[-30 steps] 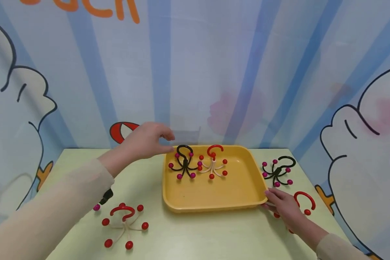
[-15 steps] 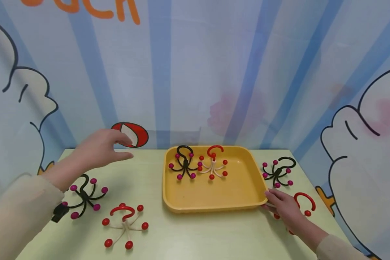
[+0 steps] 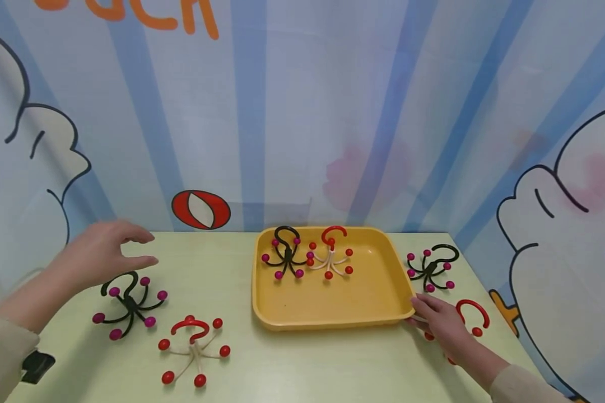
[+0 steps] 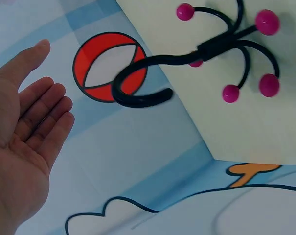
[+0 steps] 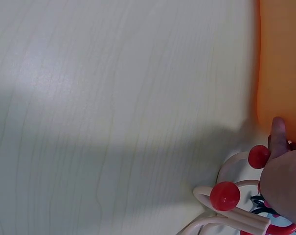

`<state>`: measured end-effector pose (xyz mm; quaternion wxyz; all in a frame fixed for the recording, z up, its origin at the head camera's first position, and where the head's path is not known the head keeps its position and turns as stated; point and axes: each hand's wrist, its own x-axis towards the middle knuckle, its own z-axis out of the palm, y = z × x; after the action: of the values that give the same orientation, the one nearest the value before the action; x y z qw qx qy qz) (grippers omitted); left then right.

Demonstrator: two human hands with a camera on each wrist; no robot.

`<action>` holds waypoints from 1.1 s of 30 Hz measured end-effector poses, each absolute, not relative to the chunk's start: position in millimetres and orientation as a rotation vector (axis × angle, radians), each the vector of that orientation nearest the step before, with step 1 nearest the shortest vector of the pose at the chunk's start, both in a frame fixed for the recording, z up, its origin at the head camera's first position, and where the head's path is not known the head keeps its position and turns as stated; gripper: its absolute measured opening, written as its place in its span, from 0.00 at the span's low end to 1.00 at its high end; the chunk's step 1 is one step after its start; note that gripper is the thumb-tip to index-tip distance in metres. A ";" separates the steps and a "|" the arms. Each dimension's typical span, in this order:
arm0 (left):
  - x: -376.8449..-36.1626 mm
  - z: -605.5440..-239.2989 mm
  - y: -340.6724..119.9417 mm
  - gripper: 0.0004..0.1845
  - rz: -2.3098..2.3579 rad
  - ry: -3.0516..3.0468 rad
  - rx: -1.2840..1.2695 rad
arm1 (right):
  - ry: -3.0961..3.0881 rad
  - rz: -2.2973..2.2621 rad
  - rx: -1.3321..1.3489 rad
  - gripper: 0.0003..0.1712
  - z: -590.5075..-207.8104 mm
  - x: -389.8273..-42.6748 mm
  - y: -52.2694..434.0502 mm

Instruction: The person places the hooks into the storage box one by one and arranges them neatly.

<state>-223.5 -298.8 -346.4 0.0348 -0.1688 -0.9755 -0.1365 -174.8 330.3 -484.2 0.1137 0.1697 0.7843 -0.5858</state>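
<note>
My left hand [image 3: 101,252] hovers over a black spider-shaped hook with magenta ball tips [image 3: 130,304], its thumb and fingers apart and holding nothing. In the left wrist view, the hand [image 4: 30,132] is off to the left of this black hook's curved end [image 4: 143,101]. My right hand [image 3: 443,319] grips the near right corner of the yellow tray [image 3: 333,308]. Within the tray stand another black hook [image 3: 288,254] and a white-legged one with red balls and a red curved top [image 3: 330,257]. Beneath the right hand, a similar red-and-white hook [image 3: 474,305] is partly hidden.
A red-and-white hook [image 3: 195,350] stands on the pale table [image 3: 302,369] at front left. Beyond the tray's right side is a black one [image 3: 430,270]. A printed blue-striped curtain [image 3: 302,112] rises behind the table's back edge.
My left hand has moved left and down from beside the tray to above the left black hook, which its sleeve hid earlier. The right hand and tray have stayed put.
</note>
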 end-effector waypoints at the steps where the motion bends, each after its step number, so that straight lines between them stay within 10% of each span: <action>1: -221.5 -348.3 -302.4 0.29 -0.408 -3.008 -0.498 | 2.301 -1.714 0.502 0.35 -484.3 -175.1 330.4; 33: -187.0 -402.0 -353.0 0.32 -0.520 -2.959 -0.235 | 2.315 -1.682 0.527 0.34 -482.5 -174.2 328.9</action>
<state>-187.0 -353.0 -402.0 0.0641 -0.0777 -0.9799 -0.1721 -174.2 328.9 -482.5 0.1156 0.1799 0.7904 -0.5741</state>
